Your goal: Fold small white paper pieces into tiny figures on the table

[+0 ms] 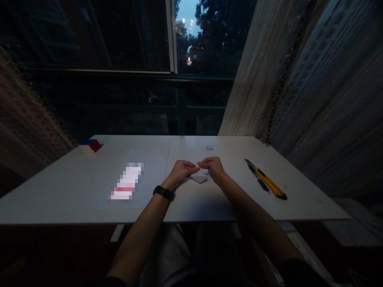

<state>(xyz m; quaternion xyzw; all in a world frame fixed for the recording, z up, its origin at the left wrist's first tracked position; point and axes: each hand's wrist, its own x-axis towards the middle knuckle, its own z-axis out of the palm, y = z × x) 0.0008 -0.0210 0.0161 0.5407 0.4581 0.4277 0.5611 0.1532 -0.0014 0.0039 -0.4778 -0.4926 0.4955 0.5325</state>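
Note:
Both my hands meet over the middle of a white table (60,191). My left hand (180,170), with a black watch on its wrist, has its fingers curled onto a small folded piece of white paper (200,177). My right hand (213,166) pinches the same paper from the other side. The paper lies low on the table, and a pointed corner of it shows below my fingers.
A yellow and black utility knife (266,182) lies to the right. A larger sheet of paper (155,159) with a blurred patch lies to the left. A red and blue block (89,145) sits at the far left corner. Window and curtains stand behind.

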